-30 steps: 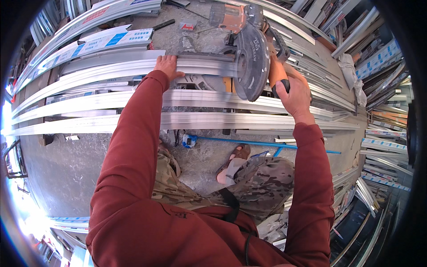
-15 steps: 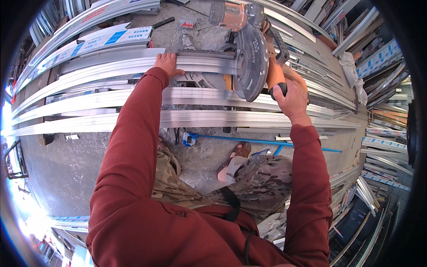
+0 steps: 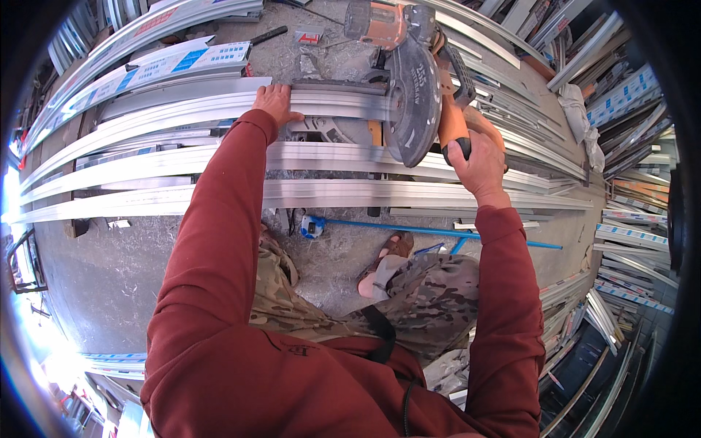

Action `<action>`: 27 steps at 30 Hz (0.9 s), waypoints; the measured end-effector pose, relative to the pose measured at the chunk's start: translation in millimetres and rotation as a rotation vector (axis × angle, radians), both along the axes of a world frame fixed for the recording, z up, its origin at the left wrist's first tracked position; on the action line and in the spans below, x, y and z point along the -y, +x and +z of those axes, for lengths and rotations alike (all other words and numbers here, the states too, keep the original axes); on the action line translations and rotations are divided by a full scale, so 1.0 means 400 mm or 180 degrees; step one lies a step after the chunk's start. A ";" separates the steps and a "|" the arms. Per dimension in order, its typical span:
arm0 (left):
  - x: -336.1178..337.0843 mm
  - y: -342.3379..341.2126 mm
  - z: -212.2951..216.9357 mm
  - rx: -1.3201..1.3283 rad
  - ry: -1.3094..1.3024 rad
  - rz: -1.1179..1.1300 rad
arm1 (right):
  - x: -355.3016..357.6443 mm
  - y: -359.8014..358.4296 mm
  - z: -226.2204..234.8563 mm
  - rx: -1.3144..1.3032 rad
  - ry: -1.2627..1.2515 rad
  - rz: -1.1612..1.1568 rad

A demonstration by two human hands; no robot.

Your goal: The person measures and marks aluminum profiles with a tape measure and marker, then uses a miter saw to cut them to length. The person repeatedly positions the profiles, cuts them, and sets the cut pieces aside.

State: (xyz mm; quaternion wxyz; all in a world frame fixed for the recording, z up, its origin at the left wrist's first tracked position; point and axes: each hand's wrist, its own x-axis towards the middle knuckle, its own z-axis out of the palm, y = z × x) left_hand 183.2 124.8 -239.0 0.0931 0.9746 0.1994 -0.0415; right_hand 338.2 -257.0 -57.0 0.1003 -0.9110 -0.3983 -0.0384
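The left hand (image 3: 276,102) presses flat, fingers spread, on an aluminium profile (image 3: 219,109) lying across the floor; the right hand (image 3: 478,162) has its grip closed around the orange saw handle (image 3: 453,128). White-and-blue labelled wrapped profiles (image 3: 168,64) lie beyond; the blade is probably hidden behind the grey guard (image 3: 410,95).

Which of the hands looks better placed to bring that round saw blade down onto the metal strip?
The right hand: it already grips the orange saw handle beside the blade guard. The left hand is pressed flat on the aluminium profile, apart from the saw.
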 end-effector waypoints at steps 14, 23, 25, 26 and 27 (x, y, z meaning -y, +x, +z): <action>-0.003 -0.010 0.012 0.0117 0.0120 -0.0168 | -0.001 -0.004 -0.006 0.0046 -0.0027 0.0005; -0.008 -0.014 0.040 0.0142 0.0081 -0.0278 | 0.009 0.004 -0.021 0.0055 0.0048 0.0012; -0.008 -0.018 0.051 0.0151 0.0112 -0.0278 | 0.007 0.003 -0.020 0.0036 0.0000 -0.0024; -0.011 -0.020 0.050 0.0205 0.0148 -0.0281 | 0.007 0.004 -0.019 0.0020 0.0014 -0.0006; -0.012 -0.022 0.048 0.0259 0.0186 -0.0285 | 0.007 0.005 -0.019 0.0002 0.0029 0.0012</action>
